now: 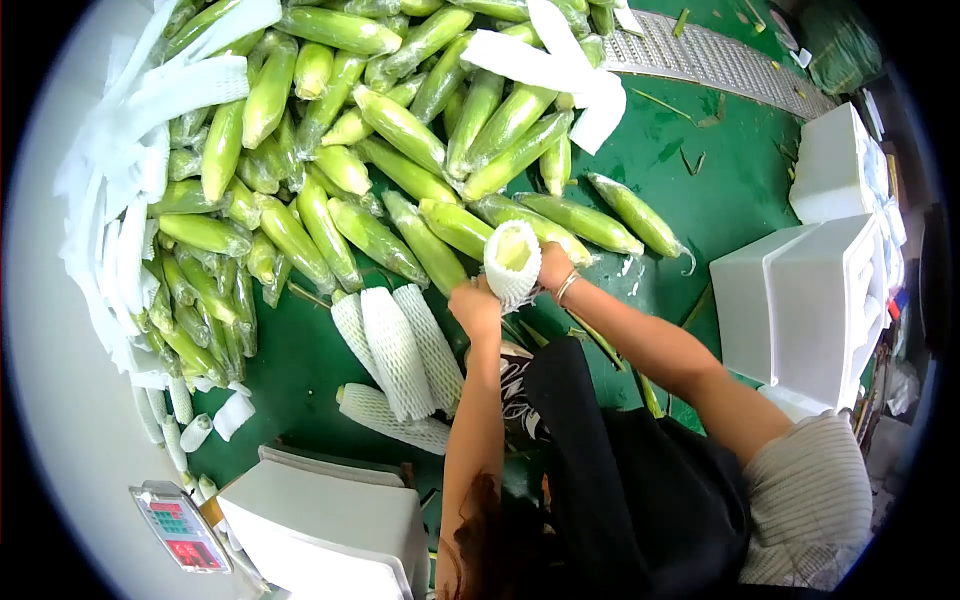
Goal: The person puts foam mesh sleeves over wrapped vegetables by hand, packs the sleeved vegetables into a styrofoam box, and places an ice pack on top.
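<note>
An ear of corn in a white foam net sleeve (513, 285) is between my two hands, one end tipped up toward me with green showing in the sleeve's opening. My left hand (476, 306) grips the sleeve's left side, fingers partly hidden. On its right side my right hand (553, 268) is closed against the net, a bracelet on the wrist. Just left of my left forearm lie several sleeved ears of corn (398, 350), and one more sleeved ear (393, 418) lies below them. Beyond my hands, plastic-wrapped ears of corn (400, 130) form a large pile.
Foam net sleeves (130, 240) hang along the pile's left side. White foam boxes (800, 290) stand at right, and another white box (320, 520) is at lower left beside a digital scale (180, 528). Husk scraps (600, 345) litter the green floor (720, 180). A metal grate (700, 62) crosses the back.
</note>
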The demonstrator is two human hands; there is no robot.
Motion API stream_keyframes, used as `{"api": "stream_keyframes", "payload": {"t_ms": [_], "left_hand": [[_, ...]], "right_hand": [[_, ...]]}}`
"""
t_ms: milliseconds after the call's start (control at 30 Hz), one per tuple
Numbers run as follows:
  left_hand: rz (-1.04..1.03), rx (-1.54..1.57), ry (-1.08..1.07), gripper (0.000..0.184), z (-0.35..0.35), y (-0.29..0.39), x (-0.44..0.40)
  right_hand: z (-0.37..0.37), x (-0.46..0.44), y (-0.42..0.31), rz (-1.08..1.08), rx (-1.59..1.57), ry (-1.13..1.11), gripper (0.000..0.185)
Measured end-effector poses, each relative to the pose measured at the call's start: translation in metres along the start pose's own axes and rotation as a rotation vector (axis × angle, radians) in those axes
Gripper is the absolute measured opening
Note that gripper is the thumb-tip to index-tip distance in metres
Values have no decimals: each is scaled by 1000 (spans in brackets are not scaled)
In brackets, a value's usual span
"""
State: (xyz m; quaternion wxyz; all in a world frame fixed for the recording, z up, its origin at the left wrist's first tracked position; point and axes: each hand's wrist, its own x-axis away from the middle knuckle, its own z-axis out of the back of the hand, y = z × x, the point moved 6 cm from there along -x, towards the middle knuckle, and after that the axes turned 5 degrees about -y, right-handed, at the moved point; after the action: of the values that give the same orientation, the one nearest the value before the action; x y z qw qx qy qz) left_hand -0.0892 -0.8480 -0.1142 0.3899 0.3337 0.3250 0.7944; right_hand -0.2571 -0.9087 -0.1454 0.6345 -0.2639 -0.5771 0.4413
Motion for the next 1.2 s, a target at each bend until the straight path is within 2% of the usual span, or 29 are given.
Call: {"api": "stream_keyframes", "payload": {"t_ms": [33,67,100,133,167,233,267,300,333,367,400,433,467,500,533,567,633,700,767,833,867,933,967,1000,1033,1100,1133,1167,1200], "left_hand": [[-3,1,-2,20,6,8,6],[-10,-63,45,23,14,21,8],[-20,-127,93,28,20,31,9],[-48,34,44,33,22,33,8],[-239,90,170,33,26,33,7],[142,844,-209,39,29,25,11],[131,909,-389,41,43,29,16],[128,966,-568,42,60,34,24],[112,994,-447,43,87,43,31],[200,1049,-341,42,104,32,34],[149,1035,-138,40,131,38,37],[114,1012,-12,42,154,24,37],[78,894,146,50,181,20,40],[30,704,225,62,202,3,40],[13,402,308,74,222,-21,40],[89,28,398,83,237,-37,44],[394,-319,341,85,240,-59,49],[473,-511,216,84,225,-80,49],[252,-553,190,83,215,-81,51],[97,-384,82,67,217,-80,54],[109,-390,67,67,217,-76,59],[-104,-485,276,48,225,-28,56],[-277,-258,320,34,209,13,54],[-329,-64,139,34,178,43,47],[-329,-68,138,34,150,56,46],[-38,970,-329,36,75,62,42],[-111,860,-328,32,74,87,50],[154,1066,-381,28,50,59,49],[112,1047,-360,28,42,47,47]], "right_hand": [[2,3,-5,45,171,21,37],[0,3,-3,-58,102,4,35],[-6,13,-3,-217,-138,34,34],[-18,25,-12,-384,-199,-86,34],[-32,33,-15,-479,-311,-225,34],[-54,53,-27,-495,-230,-397,39],[-49,78,-64,-514,-8,-545,47],[-54,76,-66,-413,-21,-756,49],[-52,84,-112,-137,205,-837,45],[-51,91,-168,154,429,-904,40],[-40,71,-212,630,787,-582,27],[-26,34,-241,814,876,-183,21],[-8,4,-273,805,891,80,28],[3,-37,-294,693,1069,230,45],[14,-69,-310,729,1199,411,55],[19,-95,-314,635,1231,396,60],[18,-139,-298,577,1427,348,64],[15,-145,-288,585,1612,232,58],[20,-95,-315,634,1414,164,56],[37,-19,-329,1161,797,153,49],[45,6,-317,821,483,-106,44],[31,33,-271,682,125,-281,33],[11,45,-240,541,-9,-397,25],[-14,54,-200,296,-380,-567,21],[-41,60,-161,54,-679,-614,20],[-67,82,-110,-72,-866,-445,15],[-66,77,-98,-69,-876,-440,15],[-55,73,-91,115,-551,-348,13],[-45,71,-88,290,-213,-254,13]]}}
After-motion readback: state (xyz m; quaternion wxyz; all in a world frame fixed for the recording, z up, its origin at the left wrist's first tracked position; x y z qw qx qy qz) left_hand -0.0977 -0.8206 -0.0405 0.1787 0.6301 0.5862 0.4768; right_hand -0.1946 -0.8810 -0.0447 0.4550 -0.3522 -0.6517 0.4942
